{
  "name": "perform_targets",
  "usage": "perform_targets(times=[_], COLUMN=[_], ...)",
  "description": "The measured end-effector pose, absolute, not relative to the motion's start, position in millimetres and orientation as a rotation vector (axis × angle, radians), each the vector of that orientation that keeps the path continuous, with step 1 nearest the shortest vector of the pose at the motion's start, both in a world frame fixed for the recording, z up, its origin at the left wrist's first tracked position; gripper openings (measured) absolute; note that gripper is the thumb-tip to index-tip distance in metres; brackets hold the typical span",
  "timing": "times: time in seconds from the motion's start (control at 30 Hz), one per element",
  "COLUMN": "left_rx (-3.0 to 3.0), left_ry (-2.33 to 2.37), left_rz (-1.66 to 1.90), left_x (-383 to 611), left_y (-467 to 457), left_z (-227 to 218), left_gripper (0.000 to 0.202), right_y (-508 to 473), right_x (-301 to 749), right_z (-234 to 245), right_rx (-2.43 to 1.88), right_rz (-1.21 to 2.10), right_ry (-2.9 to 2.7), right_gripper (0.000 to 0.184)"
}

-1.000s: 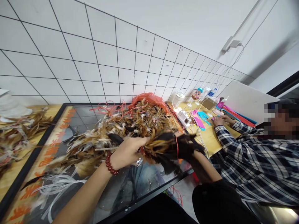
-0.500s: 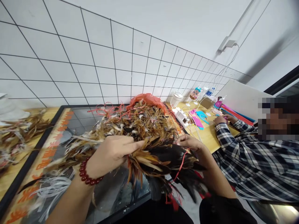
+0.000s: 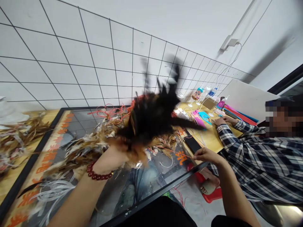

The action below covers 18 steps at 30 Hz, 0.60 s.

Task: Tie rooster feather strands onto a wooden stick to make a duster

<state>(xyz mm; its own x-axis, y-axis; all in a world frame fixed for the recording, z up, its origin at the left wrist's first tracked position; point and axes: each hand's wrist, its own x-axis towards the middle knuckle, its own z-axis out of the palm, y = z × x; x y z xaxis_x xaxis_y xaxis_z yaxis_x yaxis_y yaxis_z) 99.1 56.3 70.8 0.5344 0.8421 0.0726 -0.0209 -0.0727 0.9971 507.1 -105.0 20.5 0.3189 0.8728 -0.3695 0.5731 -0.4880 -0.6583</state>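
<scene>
My left hand (image 3: 117,154), with a dark red bead bracelet (image 3: 99,173) on its wrist, is closed around the base of a bunch of feathers (image 3: 153,115). The bunch is tilted upward over the table, its black plumes smeared by motion and its brown ones low by my fingers. My right hand (image 3: 205,155) is pinched near the table's right edge, and a thin red string (image 3: 183,154) runs from its fingertips toward the bunch. Beneath and behind lies a pile of brown and white feathers (image 3: 87,148), partly hidden by the bunch.
White plastic strips (image 3: 53,192) lie on the glass-topped table's left side. More feathers (image 3: 26,135) cover a wooden surface farther left. A black phone-like slab (image 3: 192,144) rests at right. Beyond it, a co-worker in a checked shirt (image 3: 262,160) sits at a wooden desk (image 3: 213,135).
The feather bunch has swung up and away from me in my left hand, its dark plumes turning upward. My right hand has moved off the bunch, down and right, drawing the red string out.
</scene>
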Motion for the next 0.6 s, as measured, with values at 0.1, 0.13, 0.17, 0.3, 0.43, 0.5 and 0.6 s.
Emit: perform_targets(times=[0.1, 0.13, 0.17, 0.3, 0.43, 0.5, 0.6], left_rx=[1.242, 1.135, 1.038, 0.883, 0.723, 0.585, 0.427], left_ry=[0.537, 0.466, 0.412, 0.383, 0.401, 0.391, 0.397], left_rz=[0.667, 0.612, 0.568, 0.516, 0.488, 0.504, 0.54], left_x=[115, 118, 120, 124, 124, 123, 120], left_y=[57, 57, 58, 64, 73, 77, 83], left_z=[60, 58, 56, 48, 42, 43, 49], left_gripper=[0.036, 0.038, 0.038, 0.034, 0.03, 0.025, 0.022], right_y=[-92, -85, -76, -39, -13, -6, -3], right_x=[470, 452, 432, 347, 295, 286, 286], right_z=[35, 41, 45, 48, 29, 19, 8], right_rx=[-1.998, -1.892, -1.776, -1.296, -0.983, -0.912, -0.824], right_rz=[0.962, 0.896, 0.855, 1.1, 1.535, 1.557, 1.516], right_ry=[-1.559, -1.621, -1.624, -1.438, -1.057, -0.812, -0.601], right_gripper=[0.04, 0.043, 0.046, 0.052, 0.045, 0.042, 0.042])
